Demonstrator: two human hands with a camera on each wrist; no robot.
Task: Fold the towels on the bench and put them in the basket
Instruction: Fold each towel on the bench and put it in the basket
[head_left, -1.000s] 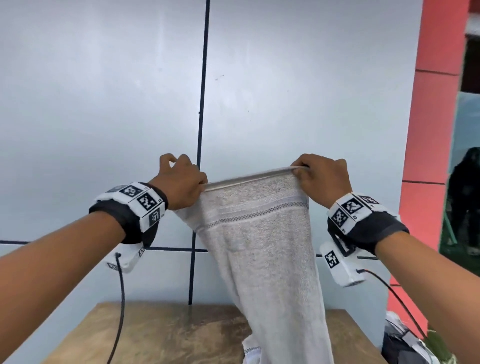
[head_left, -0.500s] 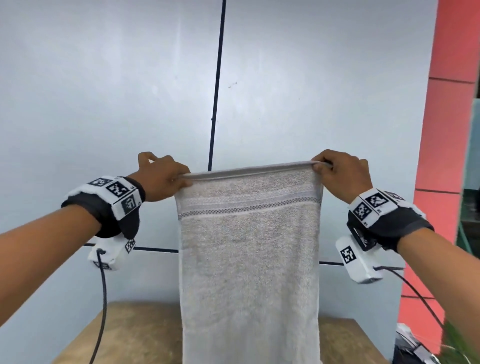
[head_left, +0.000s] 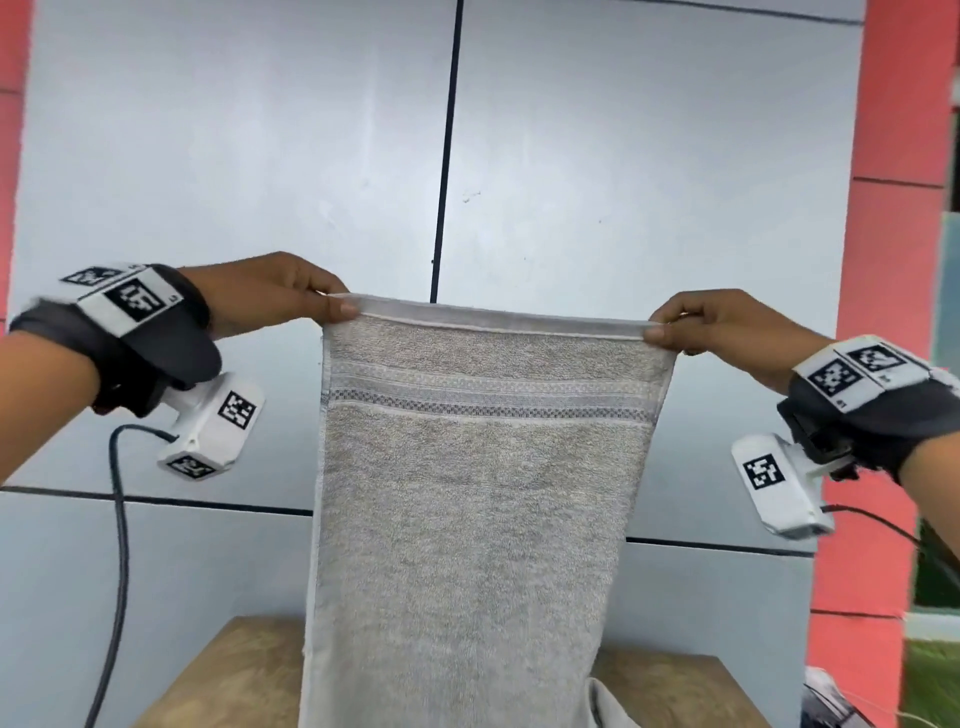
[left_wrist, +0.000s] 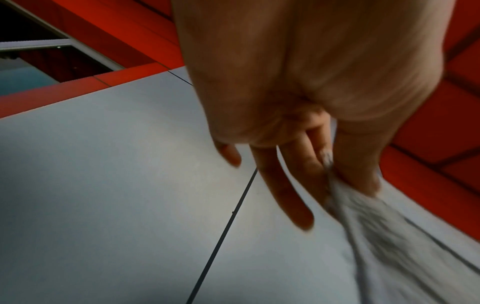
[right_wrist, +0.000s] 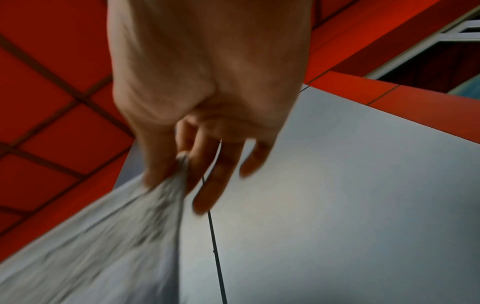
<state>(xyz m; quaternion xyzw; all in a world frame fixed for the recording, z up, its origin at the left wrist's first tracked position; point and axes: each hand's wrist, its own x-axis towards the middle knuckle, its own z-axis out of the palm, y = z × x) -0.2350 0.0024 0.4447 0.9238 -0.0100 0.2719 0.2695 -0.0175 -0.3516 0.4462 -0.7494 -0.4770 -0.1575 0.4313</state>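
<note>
Grey terry towel (head_left: 475, 509), bunched and twisted a second ago, now hangs flat and fully spread, my hands having moved wider apart along its top hem. My left hand (head_left: 270, 296) pinches the upper left corner between thumb and fingers, and my right hand (head_left: 727, 327) pinches the upper right corner likewise, the hem stretched taut between them. Its lower part drops in front of the wooden desk (head_left: 218, 675), its bottom edge out of view.
</note>
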